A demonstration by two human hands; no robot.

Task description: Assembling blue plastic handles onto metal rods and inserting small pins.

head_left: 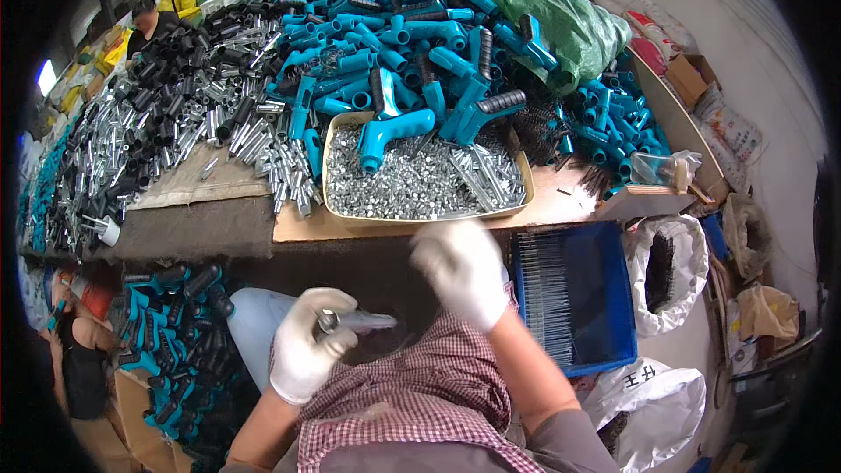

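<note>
My left hand (311, 346), in a white glove, is closed round a silver metal tube (363, 322) above my lap; its far end is blurred. My right hand (462, 271), also gloved in white, is raised just below the front rim of a cream tray (420, 217). Motion smears its fingers, so whether they hold anything cannot be made out. Small silver metal pieces (394, 184) fill the tray, with several longer metal strips (482, 177) on the right side. A teal plastic handle housing (390, 133) with a black grip lies across the tray's back rim.
Teal housings (377, 35) are heaped behind the tray, partly under a green sheet (552, 22). Black and silver tubes (166, 114) pile up at left. Thin metal rods lie in a blue bin (613, 298); white sacks (670, 271) stand beside it. Finished-looking teal-black handles (171, 342) stack at lower left. Two people are farther off.
</note>
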